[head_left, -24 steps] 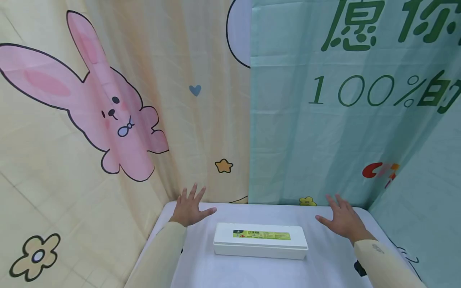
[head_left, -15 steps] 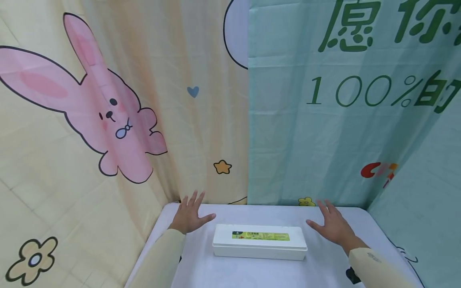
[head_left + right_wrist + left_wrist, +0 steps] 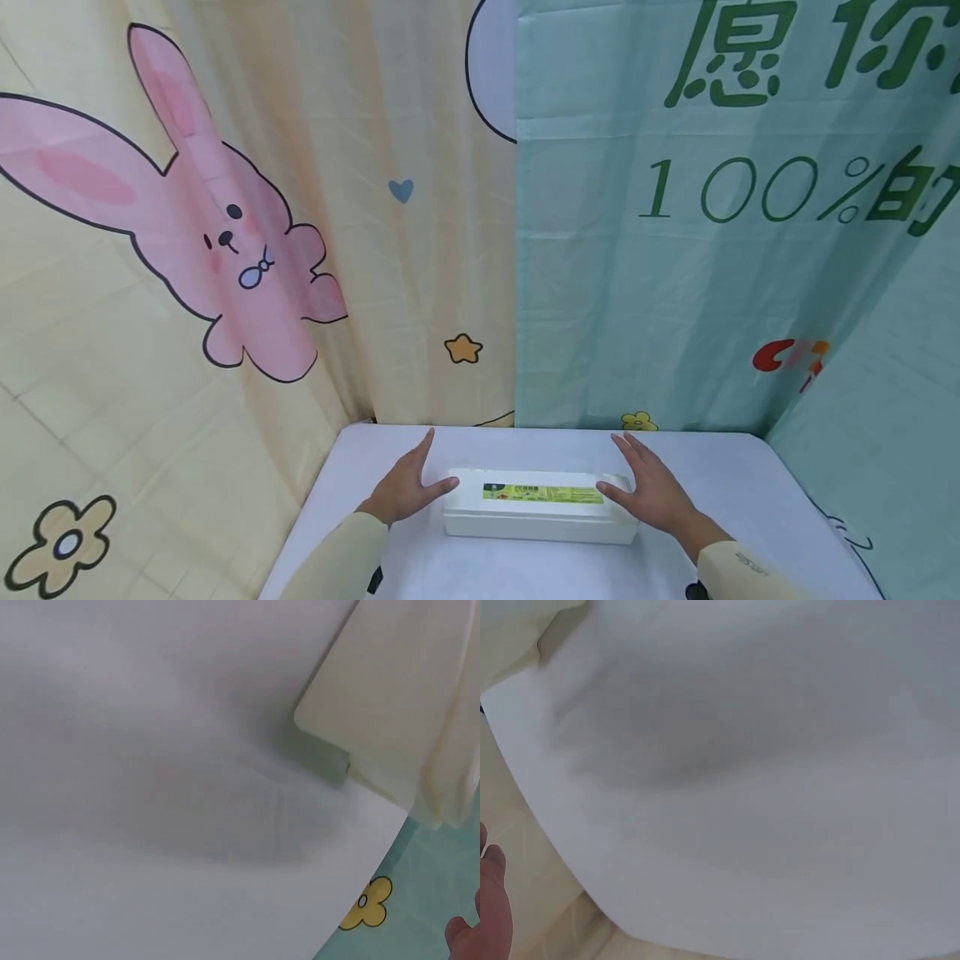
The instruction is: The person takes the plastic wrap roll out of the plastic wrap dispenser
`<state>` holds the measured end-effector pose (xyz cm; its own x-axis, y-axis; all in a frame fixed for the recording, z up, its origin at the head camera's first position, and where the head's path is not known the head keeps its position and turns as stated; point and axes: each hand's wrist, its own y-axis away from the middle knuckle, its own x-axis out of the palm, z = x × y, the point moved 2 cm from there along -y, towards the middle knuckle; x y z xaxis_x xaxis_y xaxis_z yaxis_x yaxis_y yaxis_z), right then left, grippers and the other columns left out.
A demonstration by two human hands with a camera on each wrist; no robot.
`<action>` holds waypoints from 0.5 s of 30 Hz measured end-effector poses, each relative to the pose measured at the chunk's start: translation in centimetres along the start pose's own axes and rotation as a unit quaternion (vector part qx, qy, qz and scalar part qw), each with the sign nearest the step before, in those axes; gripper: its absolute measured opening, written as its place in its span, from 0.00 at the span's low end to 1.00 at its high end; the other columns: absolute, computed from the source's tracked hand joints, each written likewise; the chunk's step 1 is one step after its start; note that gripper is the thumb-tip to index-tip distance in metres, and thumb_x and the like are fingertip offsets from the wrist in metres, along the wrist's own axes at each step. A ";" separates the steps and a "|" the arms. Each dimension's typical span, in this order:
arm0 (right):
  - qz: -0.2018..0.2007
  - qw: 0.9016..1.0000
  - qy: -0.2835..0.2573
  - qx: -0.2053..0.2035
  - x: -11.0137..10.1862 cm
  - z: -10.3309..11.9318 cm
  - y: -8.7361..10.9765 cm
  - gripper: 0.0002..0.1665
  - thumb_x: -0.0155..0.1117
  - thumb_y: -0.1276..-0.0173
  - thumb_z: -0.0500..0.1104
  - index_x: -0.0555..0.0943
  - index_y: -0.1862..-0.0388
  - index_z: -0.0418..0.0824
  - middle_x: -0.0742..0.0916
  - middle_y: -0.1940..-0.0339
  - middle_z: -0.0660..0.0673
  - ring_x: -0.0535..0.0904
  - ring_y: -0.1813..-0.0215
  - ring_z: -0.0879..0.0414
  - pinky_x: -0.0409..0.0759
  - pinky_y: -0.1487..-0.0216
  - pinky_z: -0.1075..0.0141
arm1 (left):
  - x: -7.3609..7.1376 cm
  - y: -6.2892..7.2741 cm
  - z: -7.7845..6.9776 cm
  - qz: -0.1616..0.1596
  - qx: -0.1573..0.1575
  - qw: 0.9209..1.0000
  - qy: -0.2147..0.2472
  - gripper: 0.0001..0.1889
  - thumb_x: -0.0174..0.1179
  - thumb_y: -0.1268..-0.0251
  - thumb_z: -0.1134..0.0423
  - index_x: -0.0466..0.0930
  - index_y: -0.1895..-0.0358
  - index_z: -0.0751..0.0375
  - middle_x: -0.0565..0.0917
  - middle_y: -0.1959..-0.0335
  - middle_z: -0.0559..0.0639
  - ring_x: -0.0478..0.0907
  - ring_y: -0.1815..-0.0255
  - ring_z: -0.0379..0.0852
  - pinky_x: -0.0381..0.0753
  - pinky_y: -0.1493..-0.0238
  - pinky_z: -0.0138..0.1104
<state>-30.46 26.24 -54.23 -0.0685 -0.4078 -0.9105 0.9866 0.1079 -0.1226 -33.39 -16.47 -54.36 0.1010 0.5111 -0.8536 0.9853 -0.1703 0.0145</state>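
Note:
A long white box [image 3: 540,527] with a lid and a yellow-green label [image 3: 540,493] lies on the white table. My left hand [image 3: 403,492] is at its left end, thumb spread from straight fingers. Over the box's right end comes my right hand [image 3: 651,493], its thumb pointing left across the lid. Whether either hand touches the box cannot be told. Only part of the left hand [image 3: 493,907] shows at the edge of the left wrist view. The right wrist view catches a bit of the right hand [image 3: 466,937] in its lower right corner.
The white table [image 3: 720,467] has rounded far corners. Curtains surround it: a cream one [image 3: 420,275] with a pink rabbit at left and a teal one [image 3: 585,292] with green lettering at right. A cream sleeve [image 3: 390,697] fills part of the right wrist view.
Both hands have moved inward and down towards the ends of the box, the right one travelling further left. The box has stayed in place, apart from slight camera motion.

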 end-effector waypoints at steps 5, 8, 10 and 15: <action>-0.019 0.999 0.022 -0.041 1.4 1.3 0.1 0.59 0.67 0.41 0.75 0.63 0.20 0.46 0.69 0.21 0.34 0.67 0.24 0.31 0.63 0.25 0.30 | 2.8 0.8 0.5 0.025 -0.022 0.997 0.068 0.64 0.68 0.50 0.26 0.44 0.16 0.50 0.60 0.18 0.60 0.59 0.20 0.67 0.64 0.25 0.64; -0.013 0.999 0.031 -0.043 2.2 2.2 0.1 0.61 0.67 0.44 0.78 0.64 0.20 0.47 0.71 0.22 0.36 0.67 0.23 0.34 0.57 0.22 0.31 | 4.4 1.2 0.9 0.030 -0.019 0.995 0.088 0.68 0.72 0.56 0.27 0.43 0.16 0.50 0.60 0.18 0.60 0.59 0.20 0.68 0.63 0.25 0.66; -0.004 0.999 0.033 -0.040 2.7 2.7 0.0 0.63 0.65 0.47 0.81 0.64 0.20 0.48 0.71 0.21 0.38 0.66 0.22 0.36 0.52 0.20 0.31 | 5.1 1.3 1.1 0.030 -0.014 0.995 0.097 0.70 0.75 0.59 0.28 0.43 0.16 0.50 0.60 0.19 0.60 0.59 0.20 0.68 0.63 0.26 0.66; 0.021 0.999 0.031 -0.033 4.1 3.5 -0.1 0.66 0.66 0.52 0.84 0.64 0.20 0.52 0.70 0.20 0.42 0.63 0.20 0.40 0.48 0.19 0.32 | 6.1 1.6 1.4 0.020 -0.003 0.993 0.117 0.74 0.80 0.65 0.32 0.43 0.16 0.55 0.63 0.20 0.61 0.60 0.21 0.68 0.62 0.26 0.68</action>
<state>-30.36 21.38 -56.62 -0.0376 -0.3448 -0.9379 0.9768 0.1852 -0.1072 -31.44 -14.82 -60.25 0.1677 0.6860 -0.7080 0.9807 -0.1896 0.0486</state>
